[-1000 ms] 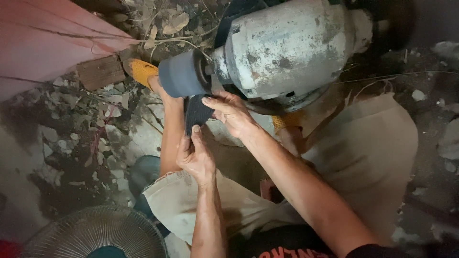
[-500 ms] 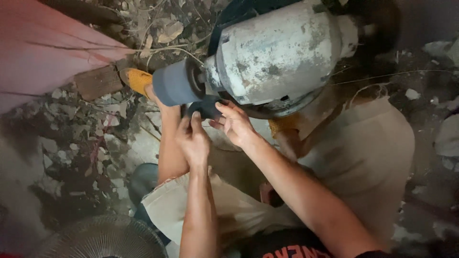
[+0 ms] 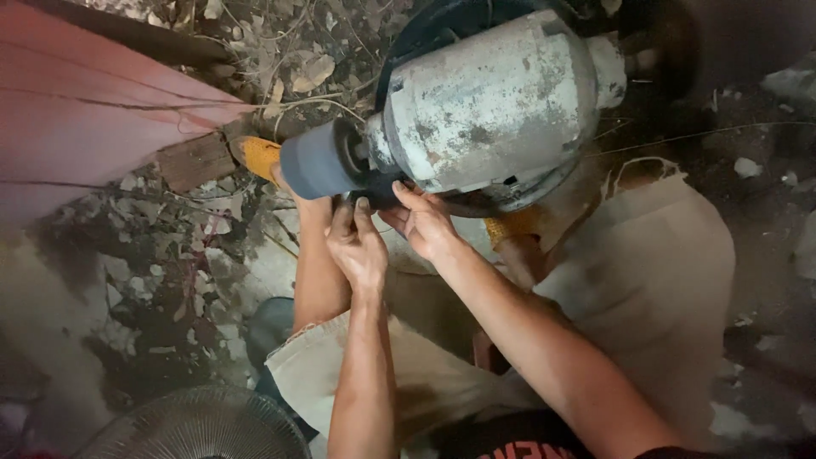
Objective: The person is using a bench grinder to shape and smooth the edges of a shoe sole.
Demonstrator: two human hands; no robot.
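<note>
Head view: both hands meet at the underside of a worn grey electric motor, just where its round housing joins the shaft end. The left hand has its fingers curled up against a small dark part under the motor, and the right hand presses on the same dark part from the other side, thumb and fingers pinched close; how tightly either hand closes on it I cannot tell, because the fingertips hide it. The two hands touch each other at the knuckles.

Compared with half a second ago, the hands have crept slightly higher and closer under the housing, and the view has drifted so the motor sits more to the centre; a second ago the left hand lay lower, apart from the motor.

Just left of the grip, a blue-grey cylindrical pulley sticks out from the motor's shaft end. Beyond it lies an orange-yellow sandal on a foot, beside a flat brown brick. Below the grip, the person's bare knee and beige shorts fill the space. A pink sheet lies far left, rubble-strewn ground between, and a fan guard sits at the bottom edge.
</note>
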